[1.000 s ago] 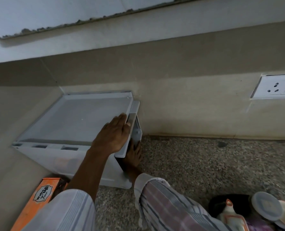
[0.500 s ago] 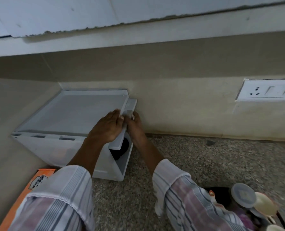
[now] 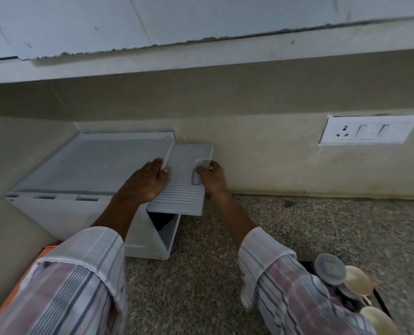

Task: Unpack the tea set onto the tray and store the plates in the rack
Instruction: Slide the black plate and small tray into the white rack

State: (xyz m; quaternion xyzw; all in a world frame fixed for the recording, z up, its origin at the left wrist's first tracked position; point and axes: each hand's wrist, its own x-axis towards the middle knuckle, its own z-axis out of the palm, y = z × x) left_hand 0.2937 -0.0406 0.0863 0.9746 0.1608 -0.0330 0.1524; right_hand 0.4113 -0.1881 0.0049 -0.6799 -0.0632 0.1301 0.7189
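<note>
The white plastic rack [image 3: 85, 165] stands in the counter's back left corner. Its ribbed side flap [image 3: 184, 182] is swung up to nearly level, and the dark inside shows beneath it. My right hand [image 3: 212, 176] grips the flap's handle at its right edge. My left hand [image 3: 148, 182] lies flat where the flap meets the rack's top. At the bottom right, cream cups [image 3: 357, 280] and a grey round lid [image 3: 329, 268] sit together in a dark tray [image 3: 380, 299], partly hidden by my right sleeve.
An orange box [image 3: 22, 284] shows at the lower left behind my left sleeve. A switch and socket plate [image 3: 368, 129] is on the back wall at the right. Speckled stone counter [image 3: 322, 228] stretches between the rack and the cups.
My right hand came out from under the flap, took its handle and swung it up from steeply tilted to nearly level. The view shifted right and down.
</note>
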